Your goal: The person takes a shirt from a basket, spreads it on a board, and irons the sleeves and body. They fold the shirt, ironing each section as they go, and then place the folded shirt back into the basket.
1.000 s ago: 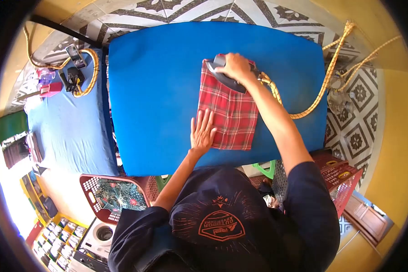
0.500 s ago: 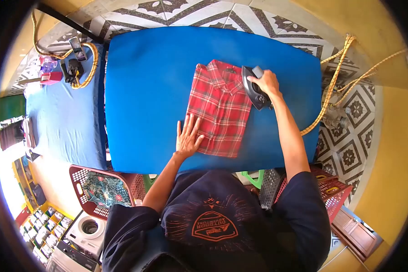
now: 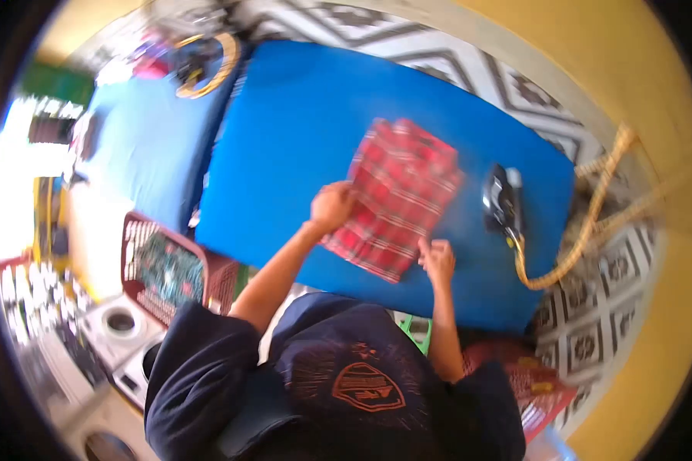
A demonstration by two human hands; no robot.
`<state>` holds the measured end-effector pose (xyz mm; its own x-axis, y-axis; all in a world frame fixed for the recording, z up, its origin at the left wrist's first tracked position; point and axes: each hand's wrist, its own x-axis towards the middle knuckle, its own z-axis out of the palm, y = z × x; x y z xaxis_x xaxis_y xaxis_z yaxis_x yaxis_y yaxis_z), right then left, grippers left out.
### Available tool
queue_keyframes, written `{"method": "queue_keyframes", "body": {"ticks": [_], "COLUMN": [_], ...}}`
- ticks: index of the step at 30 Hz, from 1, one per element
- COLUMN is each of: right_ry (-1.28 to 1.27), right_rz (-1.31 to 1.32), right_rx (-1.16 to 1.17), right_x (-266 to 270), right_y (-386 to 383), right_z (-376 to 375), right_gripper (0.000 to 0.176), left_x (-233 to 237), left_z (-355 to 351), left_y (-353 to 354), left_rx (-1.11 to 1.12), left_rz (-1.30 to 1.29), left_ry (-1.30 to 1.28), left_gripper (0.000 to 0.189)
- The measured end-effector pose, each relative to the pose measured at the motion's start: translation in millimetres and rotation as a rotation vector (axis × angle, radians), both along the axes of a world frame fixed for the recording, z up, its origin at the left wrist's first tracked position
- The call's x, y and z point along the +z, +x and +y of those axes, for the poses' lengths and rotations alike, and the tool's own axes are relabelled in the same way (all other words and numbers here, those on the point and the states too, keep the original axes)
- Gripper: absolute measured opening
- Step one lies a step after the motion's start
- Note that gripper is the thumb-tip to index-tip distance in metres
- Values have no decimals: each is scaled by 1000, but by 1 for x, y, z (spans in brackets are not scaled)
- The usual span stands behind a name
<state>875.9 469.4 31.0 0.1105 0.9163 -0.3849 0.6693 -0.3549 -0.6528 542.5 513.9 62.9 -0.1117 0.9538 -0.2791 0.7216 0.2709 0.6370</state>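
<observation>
A folded red plaid shirt lies on the blue padded ironing table, its collar end away from me. My left hand is closed at the shirt's left edge, fingers curled over the cloth. At the lower right edge, my right hand has its fingers bent and pinched against the fabric; motion blur softens the details. The black iron rests on the table to the right of the shirt, apart from both hands, with its yellow wrapped cord trailing off the right side.
A second surface with a light blue cover stands at the left, a coiled yellow cord on it. A maroon laundry basket holding dark patterned cloth is at lower left. Another red basket is near my right side. Washing machines stand farther left.
My right hand has let go of the iron, which now sits on the table, and moved to the shirt's lower right edge. My flat left hand has curled at the left edge. The view has turned.
</observation>
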Motion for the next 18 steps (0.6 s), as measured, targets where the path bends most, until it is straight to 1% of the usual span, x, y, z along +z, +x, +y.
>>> {"method": "queue_keyframes", "body": {"ticks": [1,2,3,4,5,6,7,8,9,10,12,13,14,15,16,17,18], "right_ry": [52,113,172,-23,9,98,148,415,275,132,68,-3,43,76,61,-26,31], "right_rz": [130,115,111,336,84,-18,-34,-142,-87,-42,172,219,298,392,488,556,612], "right_rx": [-51,-59,-54,-52,2,90,149,242,351,448,695,769,862,920,993,1082,1172], "right_x": [-37,-19,3,5,7,29,49,23,55,110,171,181,181,174,176,193,178], "right_y": [-14,-38,-58,-60,-62,-73,-87,-74,-98,-137,-221,-263,-307,-354,-406,-460,-507], "right_z": [-23,-26,-25,-25,-20,-19,-11,-4,1,5,-4,-10,-20,-31,-47,-68,-84], "right_gripper": [50,51,52,55,54,45,47,48,47,47,47,47,48,50,52,52,50], "left_x": [0,10,-16,-2,21,35,32,56,63,68,88,86,84,99,79,92,87], "left_z": [-3,-9,-24,-24,-33,-47,-58,-72,-96,-123,-187,-220,-256,-294,-336,-373,-409], "left_y": [6,11,6,7,-3,-10,-21,-33,-53,-73,-129,-161,-197,-234,-273,-302,-332], "left_rx": [10,26,-52,-19,11,131,169,204,314,413,623,713,802,851,819,904,1073], "left_rz": [57,133,144,183,33,-158,-233,-301,-376,-456,-485,-468,-455,-328,-145,-81,-81], "left_ry": [-41,-13,234,73,153,143,219,173,212,252,301,334,361,277,338,320,402], "left_gripper": [31,27,25,24,20,19,22,22,22,23,26,28,31,33,37,40,42]}}
